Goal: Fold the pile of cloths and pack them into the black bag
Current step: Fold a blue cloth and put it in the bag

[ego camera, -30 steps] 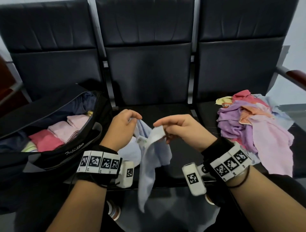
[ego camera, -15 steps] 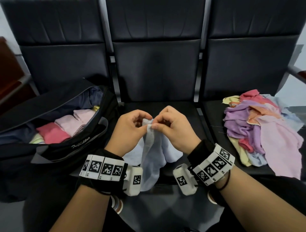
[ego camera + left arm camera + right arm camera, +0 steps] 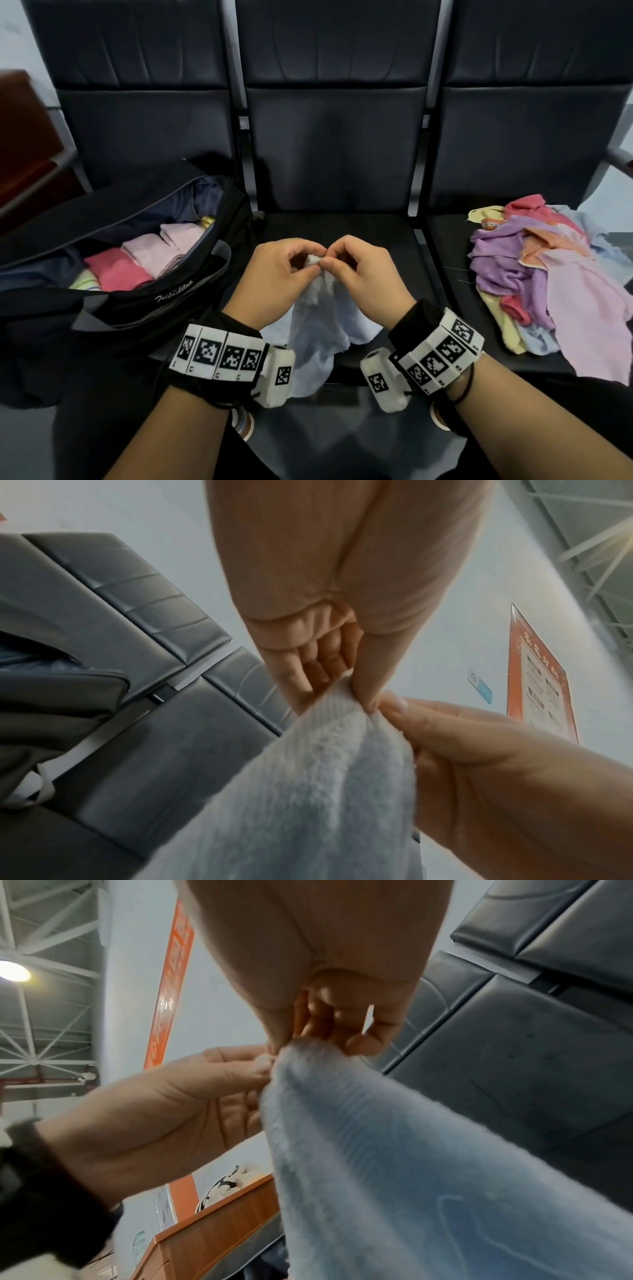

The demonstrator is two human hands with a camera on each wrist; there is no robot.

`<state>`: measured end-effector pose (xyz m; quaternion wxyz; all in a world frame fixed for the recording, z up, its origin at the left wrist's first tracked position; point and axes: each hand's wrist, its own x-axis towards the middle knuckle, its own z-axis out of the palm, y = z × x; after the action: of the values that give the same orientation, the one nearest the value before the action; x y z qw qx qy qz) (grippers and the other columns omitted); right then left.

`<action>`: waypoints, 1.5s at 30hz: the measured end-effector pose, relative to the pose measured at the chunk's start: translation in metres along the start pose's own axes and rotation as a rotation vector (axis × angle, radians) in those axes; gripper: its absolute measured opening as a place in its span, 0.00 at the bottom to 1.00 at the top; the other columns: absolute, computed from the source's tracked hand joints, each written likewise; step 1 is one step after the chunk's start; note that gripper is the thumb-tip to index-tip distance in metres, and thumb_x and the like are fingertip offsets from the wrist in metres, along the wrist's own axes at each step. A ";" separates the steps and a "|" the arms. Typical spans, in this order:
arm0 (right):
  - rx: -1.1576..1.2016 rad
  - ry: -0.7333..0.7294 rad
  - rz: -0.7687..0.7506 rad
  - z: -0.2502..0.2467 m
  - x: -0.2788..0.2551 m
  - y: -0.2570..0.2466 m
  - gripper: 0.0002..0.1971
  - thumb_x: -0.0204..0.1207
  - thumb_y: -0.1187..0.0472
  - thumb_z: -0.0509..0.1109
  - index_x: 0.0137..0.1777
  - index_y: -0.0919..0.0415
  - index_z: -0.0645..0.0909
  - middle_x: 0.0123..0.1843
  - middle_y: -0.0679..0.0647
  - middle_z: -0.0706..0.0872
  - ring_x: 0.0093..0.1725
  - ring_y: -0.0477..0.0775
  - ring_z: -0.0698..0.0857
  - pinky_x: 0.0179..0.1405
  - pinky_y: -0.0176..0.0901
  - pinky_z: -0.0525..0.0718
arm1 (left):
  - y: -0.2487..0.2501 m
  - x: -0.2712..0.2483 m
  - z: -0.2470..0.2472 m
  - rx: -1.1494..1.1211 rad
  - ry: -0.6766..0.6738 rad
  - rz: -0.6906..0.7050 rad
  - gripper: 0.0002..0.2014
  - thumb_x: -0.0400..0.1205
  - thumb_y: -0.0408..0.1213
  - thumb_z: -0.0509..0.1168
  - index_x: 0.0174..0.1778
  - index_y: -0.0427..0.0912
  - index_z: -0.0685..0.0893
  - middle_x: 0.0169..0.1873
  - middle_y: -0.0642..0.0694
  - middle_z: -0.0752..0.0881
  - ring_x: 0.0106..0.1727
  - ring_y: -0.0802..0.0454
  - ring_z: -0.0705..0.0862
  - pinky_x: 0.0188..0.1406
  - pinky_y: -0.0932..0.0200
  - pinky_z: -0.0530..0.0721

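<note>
I am pinching the top edge of the pale blue cloth (image 3: 318,318) with both hands at once: my left hand (image 3: 274,277) is grasping it between thumb and forefinger, and my right hand (image 3: 363,274) is doing the same just beside it, the two grips almost touching at the cloth's uppermost point. From the left wrist view the thumb and fingertips (image 3: 373,696) are closing on a bunched corner, so I judge that I am matching two corners before making the fold. To do this well I should be lining the edges up flush, keeping both pinches light but firm, and letting the rest of the cloth hang freely so that its own weight is smoothing the creases. The cloth is draping down from my hands over the front of the middle seat (image 3: 342,226), between my wrists. To my left the black bag (image 3: 144,308) is lying open on the next seat, with folded pink and red cloths (image 3: 144,260) already sitting side by side inside it. To my right the pile of unfolded cloths (image 3: 548,274), purple, pink, yellow and blue, is waiting on the far seat, so I judge a good part of the task remains.
</note>
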<state>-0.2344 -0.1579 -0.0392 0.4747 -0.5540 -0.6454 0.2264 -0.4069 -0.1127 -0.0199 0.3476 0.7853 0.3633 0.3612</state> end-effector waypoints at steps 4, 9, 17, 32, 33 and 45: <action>-0.150 -0.251 0.009 -0.010 -0.009 0.026 0.04 0.74 0.51 0.74 0.44 0.47 0.81 0.37 0.44 0.84 0.38 0.44 0.83 0.38 0.39 0.81 | -0.001 0.001 -0.009 -0.022 0.138 0.020 0.12 0.79 0.27 0.73 0.53 0.47 0.91 0.44 0.55 0.91 0.46 0.58 0.90 0.46 0.64 0.88; -0.404 -0.462 0.234 -0.019 -0.031 0.083 0.12 0.69 0.56 0.77 0.33 0.58 0.76 0.31 0.49 0.80 0.34 0.51 0.79 0.39 0.50 0.78 | -0.003 0.006 -0.027 -0.059 0.349 0.035 0.12 0.79 0.25 0.70 0.51 0.48 0.90 0.42 0.59 0.90 0.41 0.66 0.87 0.42 0.75 0.81; -0.548 -0.362 0.119 -0.045 -0.040 0.107 0.04 0.74 0.62 0.75 0.47 0.57 0.83 0.49 0.49 0.79 0.46 0.49 0.80 0.49 0.44 0.78 | -0.014 0.007 -0.062 -0.007 0.639 0.040 0.08 0.78 0.29 0.68 0.48 0.45 0.89 0.38 0.57 0.88 0.34 0.66 0.83 0.36 0.74 0.80; -0.727 -0.135 -0.046 -0.097 0.018 0.037 0.02 0.72 0.56 0.79 0.43 0.52 0.92 0.45 0.41 0.90 0.51 0.50 0.81 0.52 0.50 0.78 | -0.022 0.031 -0.104 0.050 0.765 0.039 0.10 0.77 0.28 0.66 0.46 0.47 0.88 0.37 0.56 0.87 0.34 0.65 0.81 0.37 0.72 0.80; -0.618 -0.086 0.000 -0.102 0.021 0.035 0.02 0.71 0.58 0.81 0.41 0.55 0.92 0.42 0.44 0.90 0.48 0.49 0.83 0.51 0.48 0.81 | -0.022 0.032 -0.108 0.051 0.769 0.034 0.10 0.77 0.29 0.66 0.47 0.47 0.88 0.37 0.56 0.87 0.34 0.66 0.81 0.37 0.71 0.80; -0.094 0.423 -0.098 -0.145 0.031 0.014 0.13 0.74 0.64 0.79 0.41 0.40 0.88 0.41 0.37 0.91 0.41 0.36 0.87 0.43 0.25 0.81 | -0.024 0.036 -0.117 0.030 0.739 0.034 0.11 0.74 0.35 0.66 0.42 0.58 0.88 0.33 0.62 0.88 0.33 0.67 0.81 0.35 0.74 0.77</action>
<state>-0.1004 -0.1591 0.0253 0.5836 -0.5787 -0.5672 0.0516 -0.4939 -0.0381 0.0303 0.1756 0.6129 0.4564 0.6207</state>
